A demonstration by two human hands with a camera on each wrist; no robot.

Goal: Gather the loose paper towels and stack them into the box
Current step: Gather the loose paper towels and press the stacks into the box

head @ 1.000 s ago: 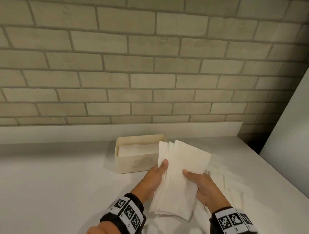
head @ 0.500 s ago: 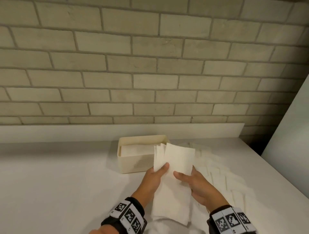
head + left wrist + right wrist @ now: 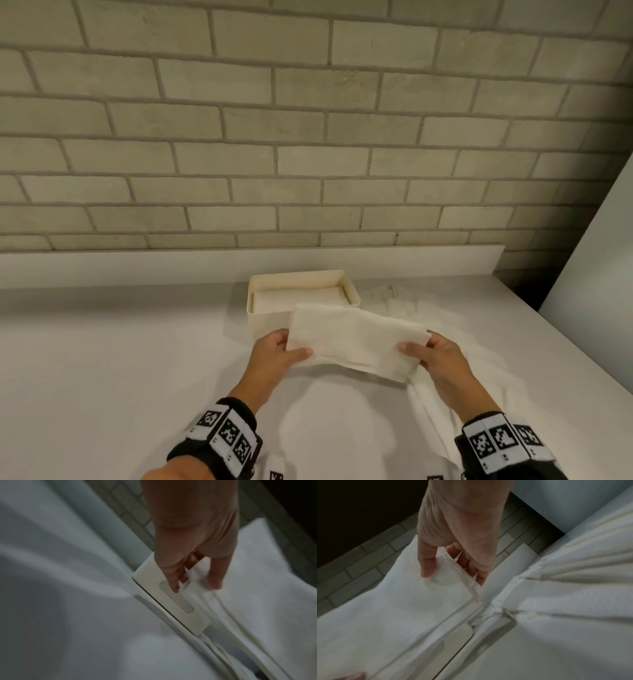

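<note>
While both hands work just below the middle of the head view, the left hand (image 3: pixel 274 356) pinches the left end of a stack of paper towels (image 3: pixel 356 339) and the right hand (image 3: pixel 442 363) pinches its right end, thumbs on top. Held level, the stack hangs in front of the cream box (image 3: pixel 270 322), which already holds towels. More loose paper towels (image 3: pixel 442 308) lie spread over the white counter (image 3: pixel 120 359) at lower right.
</note>
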